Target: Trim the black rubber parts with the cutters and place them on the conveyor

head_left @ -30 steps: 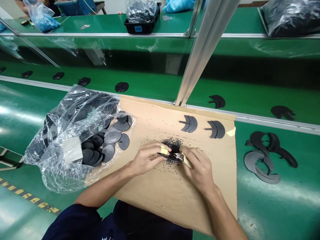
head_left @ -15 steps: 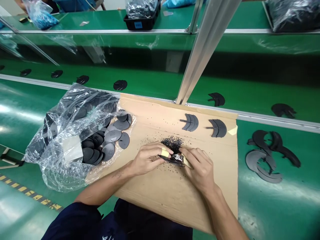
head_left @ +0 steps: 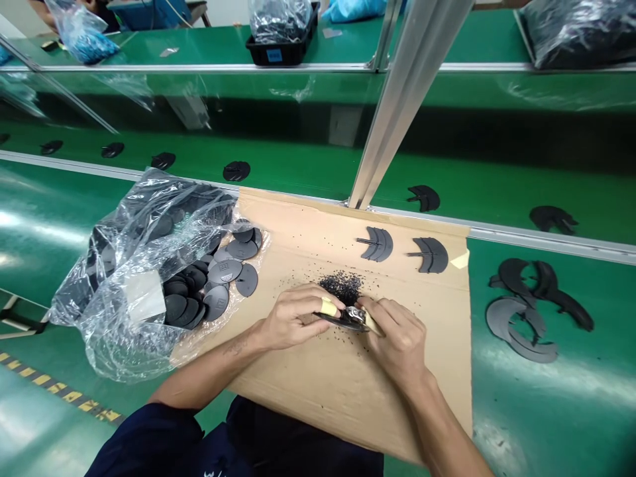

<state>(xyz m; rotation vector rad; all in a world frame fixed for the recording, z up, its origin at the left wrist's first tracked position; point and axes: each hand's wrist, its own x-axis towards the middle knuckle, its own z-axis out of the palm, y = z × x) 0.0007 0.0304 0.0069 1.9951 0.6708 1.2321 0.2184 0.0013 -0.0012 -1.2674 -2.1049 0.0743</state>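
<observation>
**Lead:** Counts first.

**Checker:** Two curved parts point(head_left: 376, 244) lie apart on the far right of the board point(head_left: 318, 387). The belt point(head_left: 298, 173) beyond carries seven dark parts point(head_left: 236, 171): five left, two right, the leftmost cut by the view's edge. On the right bench point(head_left: 527, 411) is one overlapping cluster point(head_left: 501, 317), number uncertain.

**Lead:** Containers?

**Checker:** One large clear bag point(head_left: 112, 341) at left, with a white sheet point(head_left: 144, 296) on it; black discs point(head_left: 225, 270) fill it and spread from its mouth, too overlapped to count. On the far bench, a black bin point(head_left: 256, 52) holds a clear bag of dark contents. Far left, another bag point(head_left: 82, 43) contains blue items.

**Lead:** And the work?

**Checker:** One piece point(head_left: 345, 323), thin, black, curved-edged, is between the hands, low over the board's middle. The left hand point(head_left: 298, 316), one finger banded yellow, pinches its left end. The right hand point(head_left: 400, 334) grips a shiny metal tool point(head_left: 354, 313) against it. Black chips point(head_left: 342, 285) are heaped just beyond.
</observation>
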